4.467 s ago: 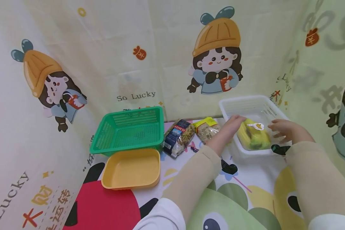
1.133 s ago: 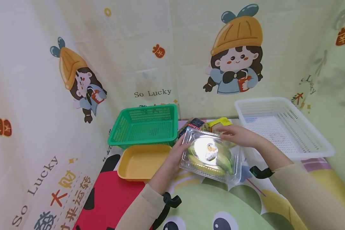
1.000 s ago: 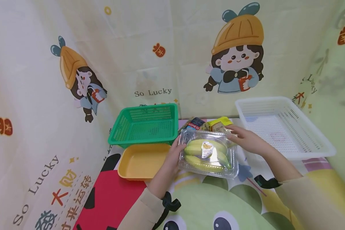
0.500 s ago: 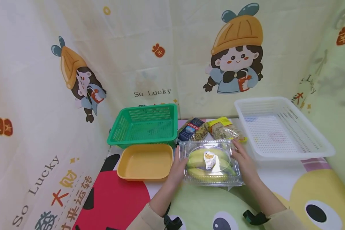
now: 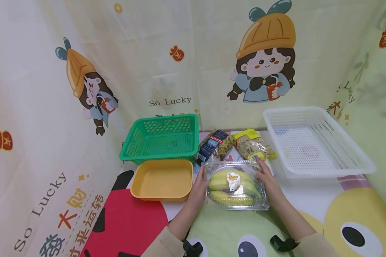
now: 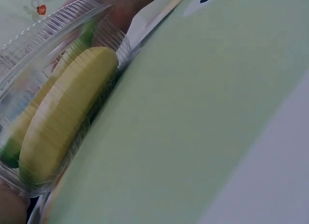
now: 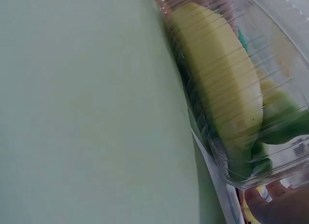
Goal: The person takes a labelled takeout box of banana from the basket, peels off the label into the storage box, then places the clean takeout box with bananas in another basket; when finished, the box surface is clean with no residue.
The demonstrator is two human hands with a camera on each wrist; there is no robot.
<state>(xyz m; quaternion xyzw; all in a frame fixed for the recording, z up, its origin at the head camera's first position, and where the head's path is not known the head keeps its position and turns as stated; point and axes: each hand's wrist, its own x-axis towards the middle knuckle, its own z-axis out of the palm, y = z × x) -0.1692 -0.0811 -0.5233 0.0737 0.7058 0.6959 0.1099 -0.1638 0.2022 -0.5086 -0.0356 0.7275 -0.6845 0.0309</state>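
Observation:
A clear plastic clamshell box holds yellow-green bananas and carries a round-topped banana sticker on its lid. My left hand grips its left side, thumb along the edge. On the opposite side my right hand holds the box, with fingertips under its lower edge in the right wrist view. The left wrist view shows the box's ribbed side and a banana through it. Whether its bottom touches the table is hard to tell.
A green basket stands behind a yellow tray on the left. Beyond the box lie a pasta bag and a yellow-topped bag. A white basket stands at right, on a cartoon-printed cloth.
The banana box has come out of the white basket and moved left, then nearer to me. My right hand has shifted from its back right corner to its right side.

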